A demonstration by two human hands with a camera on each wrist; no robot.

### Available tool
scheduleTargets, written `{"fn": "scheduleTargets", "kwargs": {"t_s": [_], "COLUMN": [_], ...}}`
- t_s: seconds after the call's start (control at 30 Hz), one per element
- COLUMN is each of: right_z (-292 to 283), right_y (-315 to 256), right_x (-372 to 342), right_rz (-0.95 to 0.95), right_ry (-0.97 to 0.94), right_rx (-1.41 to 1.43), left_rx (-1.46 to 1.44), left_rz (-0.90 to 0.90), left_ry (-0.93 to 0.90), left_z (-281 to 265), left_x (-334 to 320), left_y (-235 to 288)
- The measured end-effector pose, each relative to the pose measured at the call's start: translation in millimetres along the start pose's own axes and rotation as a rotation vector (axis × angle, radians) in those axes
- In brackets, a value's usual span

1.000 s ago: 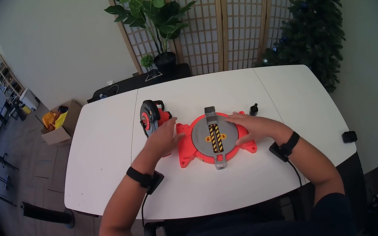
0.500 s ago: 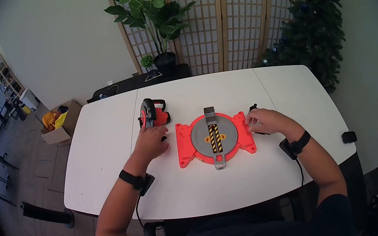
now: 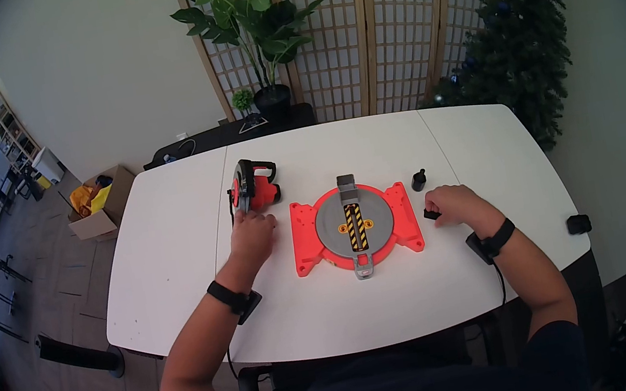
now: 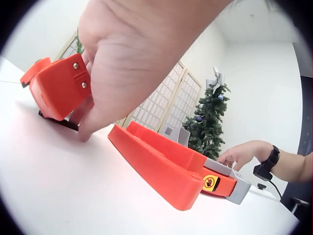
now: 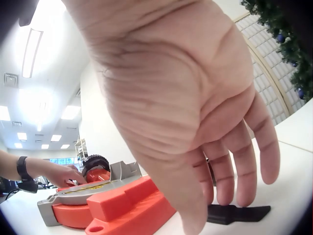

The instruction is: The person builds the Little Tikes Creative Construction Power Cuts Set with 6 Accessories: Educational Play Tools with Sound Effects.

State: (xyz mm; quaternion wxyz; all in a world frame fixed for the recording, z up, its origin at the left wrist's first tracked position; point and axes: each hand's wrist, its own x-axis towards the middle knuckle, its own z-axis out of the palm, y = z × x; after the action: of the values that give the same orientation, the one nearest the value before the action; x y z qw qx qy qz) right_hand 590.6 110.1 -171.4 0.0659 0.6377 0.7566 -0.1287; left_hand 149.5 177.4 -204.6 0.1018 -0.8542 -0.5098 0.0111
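Note:
A red and grey turntable base (image 3: 395, 219) with a black-and-yellow striped slot lies on the white table. To its left stands a red and black toy-like circular saw (image 3: 265, 195). My left hand (image 3: 253, 239) reaches down at the near end of this saw; in the left wrist view the thumb points to the tabletop beside the red housing (image 4: 58, 90), and the other fingers are hidden. Right of the base, my right hand (image 3: 458, 204) hovers low with fingers loosely extended; the fingertips are right at a flat black piece (image 5: 237, 214) on the table.
A small black bottle-shaped object (image 3: 419, 180) stands beyond the right hand. Another black item (image 3: 578, 225) sits at the table's right edge (image 3: 548, 183). A potted plant (image 3: 274, 102), folding screen (image 3: 341, 35) and decorated tree (image 3: 503, 51) are behind.
Both hands have come off the base and moved outward, the left toward the saw, the right to the flat black piece. The saw has turned slightly; the base stays put.

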Motion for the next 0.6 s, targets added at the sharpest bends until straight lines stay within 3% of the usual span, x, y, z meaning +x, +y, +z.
{"fn": "scheduleTargets", "kwargs": {"t_s": [0.23,0.43,0.57,0.6], "right_z": [17.9,7.2,15.5,16.7], "right_y": [16.2,5.5,12.9,15.0], "right_x": [8.0,6.2,10.8,12.4], "right_rz": [0.038,0.101,0.018,0.025], "right_ry": [0.05,-0.087,-0.027,-0.015], "right_rx": [0.162,0.145,0.171,0.296], "left_rx": [-0.085,-0.073,-0.07,-0.059], "left_rz": [0.016,0.015,0.023,0.014], "left_ry": [0.146,0.126,0.115,0.079], "left_z": [13.7,15.9,12.6,11.6], "left_x": [2.4,2.6,1.6,1.7], "left_y": [-1.0,-1.8,-0.1,-0.1]}}
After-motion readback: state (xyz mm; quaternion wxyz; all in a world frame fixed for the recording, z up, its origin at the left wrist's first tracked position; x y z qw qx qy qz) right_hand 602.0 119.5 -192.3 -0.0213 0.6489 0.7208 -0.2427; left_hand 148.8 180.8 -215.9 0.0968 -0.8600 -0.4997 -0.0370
